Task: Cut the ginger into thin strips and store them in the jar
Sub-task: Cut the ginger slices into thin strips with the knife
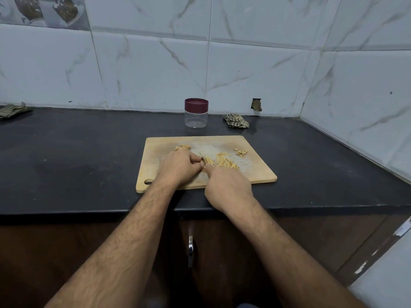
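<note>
our left hand (pixel 178 166) pinches the ginger slice just left of the knife (pixel 203 161) our right hand (pixel 226 185) grips; cut strips (pixel 224 163) lie right.

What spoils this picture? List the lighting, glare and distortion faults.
Head view: wide-angle lens bows the tile joints and countertop edge; cool, dim light; a faint sheen on the dark countertop, no hard glare; the knife blade between the hands is tiny and indistinct; the ginger strips stay readable.

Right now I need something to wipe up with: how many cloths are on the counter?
2: one crumpled cloth right of the jar by the wall, another at the counter's far left edge, partly cut off.
</note>
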`<action>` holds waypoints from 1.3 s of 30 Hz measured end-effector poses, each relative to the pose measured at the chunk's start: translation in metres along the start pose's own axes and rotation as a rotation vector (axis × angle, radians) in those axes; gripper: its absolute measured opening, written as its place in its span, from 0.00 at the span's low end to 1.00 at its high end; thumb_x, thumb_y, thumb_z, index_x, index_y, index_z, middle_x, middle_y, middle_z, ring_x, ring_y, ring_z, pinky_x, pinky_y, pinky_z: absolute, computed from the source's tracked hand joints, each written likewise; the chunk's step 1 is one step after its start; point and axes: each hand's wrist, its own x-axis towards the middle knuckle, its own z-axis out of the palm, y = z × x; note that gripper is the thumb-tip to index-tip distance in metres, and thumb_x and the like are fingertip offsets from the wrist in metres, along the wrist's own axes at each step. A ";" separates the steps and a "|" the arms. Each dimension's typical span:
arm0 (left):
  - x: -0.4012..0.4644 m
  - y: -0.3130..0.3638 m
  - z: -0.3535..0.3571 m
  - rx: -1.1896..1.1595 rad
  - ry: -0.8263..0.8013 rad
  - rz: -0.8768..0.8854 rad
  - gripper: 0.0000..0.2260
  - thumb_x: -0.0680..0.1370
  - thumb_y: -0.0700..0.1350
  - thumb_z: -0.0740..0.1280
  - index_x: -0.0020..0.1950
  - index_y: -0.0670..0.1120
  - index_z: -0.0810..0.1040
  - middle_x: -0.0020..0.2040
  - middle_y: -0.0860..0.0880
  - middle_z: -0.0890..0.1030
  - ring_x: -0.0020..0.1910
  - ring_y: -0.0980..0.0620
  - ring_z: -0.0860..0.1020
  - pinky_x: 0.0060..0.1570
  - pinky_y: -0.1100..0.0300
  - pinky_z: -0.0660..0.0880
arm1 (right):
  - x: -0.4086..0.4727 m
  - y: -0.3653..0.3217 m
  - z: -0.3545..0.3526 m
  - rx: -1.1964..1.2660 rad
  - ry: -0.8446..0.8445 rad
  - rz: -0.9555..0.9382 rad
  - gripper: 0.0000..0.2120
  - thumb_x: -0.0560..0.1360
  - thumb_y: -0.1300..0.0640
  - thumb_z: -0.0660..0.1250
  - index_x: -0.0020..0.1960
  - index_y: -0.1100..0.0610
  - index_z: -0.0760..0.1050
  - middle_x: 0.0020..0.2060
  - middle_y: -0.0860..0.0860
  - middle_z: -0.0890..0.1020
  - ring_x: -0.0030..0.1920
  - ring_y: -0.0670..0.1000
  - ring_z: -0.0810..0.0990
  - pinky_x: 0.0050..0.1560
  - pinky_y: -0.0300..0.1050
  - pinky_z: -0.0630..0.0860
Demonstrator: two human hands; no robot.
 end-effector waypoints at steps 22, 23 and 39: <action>0.001 -0.002 0.001 -0.017 0.011 0.016 0.09 0.76 0.55 0.69 0.54 0.58 0.85 0.42 0.56 0.82 0.49 0.50 0.79 0.48 0.55 0.75 | -0.006 0.001 -0.003 0.131 0.021 0.018 0.27 0.78 0.62 0.57 0.76 0.47 0.63 0.61 0.53 0.78 0.61 0.57 0.76 0.49 0.47 0.70; 0.001 -0.003 0.002 -0.015 0.011 0.017 0.08 0.76 0.56 0.69 0.52 0.59 0.85 0.38 0.56 0.81 0.48 0.49 0.79 0.45 0.56 0.74 | -0.005 0.000 -0.003 0.128 0.021 0.014 0.28 0.78 0.62 0.57 0.76 0.47 0.62 0.61 0.53 0.78 0.61 0.57 0.76 0.50 0.47 0.71; 0.004 -0.003 0.004 0.024 0.019 0.015 0.09 0.78 0.53 0.66 0.54 0.60 0.84 0.53 0.54 0.85 0.56 0.49 0.79 0.54 0.52 0.76 | 0.009 -0.005 0.001 0.010 0.006 0.015 0.26 0.79 0.61 0.57 0.75 0.47 0.63 0.60 0.53 0.78 0.60 0.56 0.76 0.48 0.47 0.70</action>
